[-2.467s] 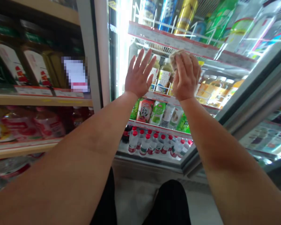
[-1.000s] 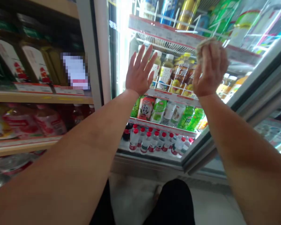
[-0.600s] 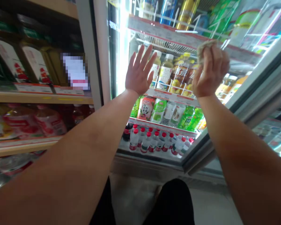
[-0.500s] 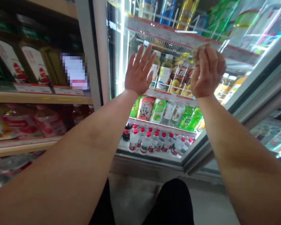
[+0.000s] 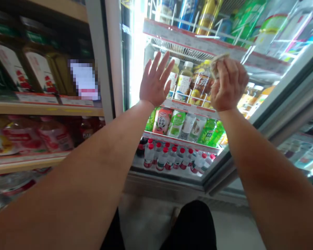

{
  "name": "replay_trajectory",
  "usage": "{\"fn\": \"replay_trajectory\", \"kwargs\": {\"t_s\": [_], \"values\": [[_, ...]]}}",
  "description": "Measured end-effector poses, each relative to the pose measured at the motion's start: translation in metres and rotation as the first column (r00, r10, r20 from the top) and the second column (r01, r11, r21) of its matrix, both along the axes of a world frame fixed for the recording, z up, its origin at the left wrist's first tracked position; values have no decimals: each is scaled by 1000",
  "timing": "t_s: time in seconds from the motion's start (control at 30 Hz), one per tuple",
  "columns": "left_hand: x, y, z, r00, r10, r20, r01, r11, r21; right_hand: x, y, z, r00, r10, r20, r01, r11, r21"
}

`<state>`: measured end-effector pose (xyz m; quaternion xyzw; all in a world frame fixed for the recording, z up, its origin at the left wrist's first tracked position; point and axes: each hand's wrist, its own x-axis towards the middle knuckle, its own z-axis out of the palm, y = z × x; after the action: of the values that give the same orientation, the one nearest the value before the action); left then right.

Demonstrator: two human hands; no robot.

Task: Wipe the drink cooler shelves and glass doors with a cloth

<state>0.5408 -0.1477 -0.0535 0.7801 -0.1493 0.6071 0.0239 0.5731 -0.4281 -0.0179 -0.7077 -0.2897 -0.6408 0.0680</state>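
My left hand is open, its fingers spread and pointing up, in front of the drinks fridge. It seems to lie flat against the glass door, though the contact itself is hard to see. To the right, my right hand is closed around a crumpled beige cloth, held up at the same glass. Part of the cloth is hidden under the fingers. Behind the hands stand a white-capped tea bottle and brown-labelled bottles with yellow caps.
Lower fridge shelves hold a green-labelled bottle and red-capped water bottles. The metal door frame slants along the right. On the left, a wooden shelf carries large bottles and a blurred-out pale object. My knee shows below, above the grey floor.
My right hand, with the cloth, has moved slightly left and down across the glass. My left hand stays almost where it was.
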Motion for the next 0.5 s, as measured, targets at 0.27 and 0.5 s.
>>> {"fn": "replay_trajectory", "kwargs": {"t_s": [0.27,0.5], "values": [[-5,-1,0,1000,-8,-6,8,1000,2,-3,2,-2,999,-50,-2,50,995,82],[-2,-1,0,1000,-7,-13,7,1000,-10,-6,3,-3,999,13,-40,-7,988,153]]}}
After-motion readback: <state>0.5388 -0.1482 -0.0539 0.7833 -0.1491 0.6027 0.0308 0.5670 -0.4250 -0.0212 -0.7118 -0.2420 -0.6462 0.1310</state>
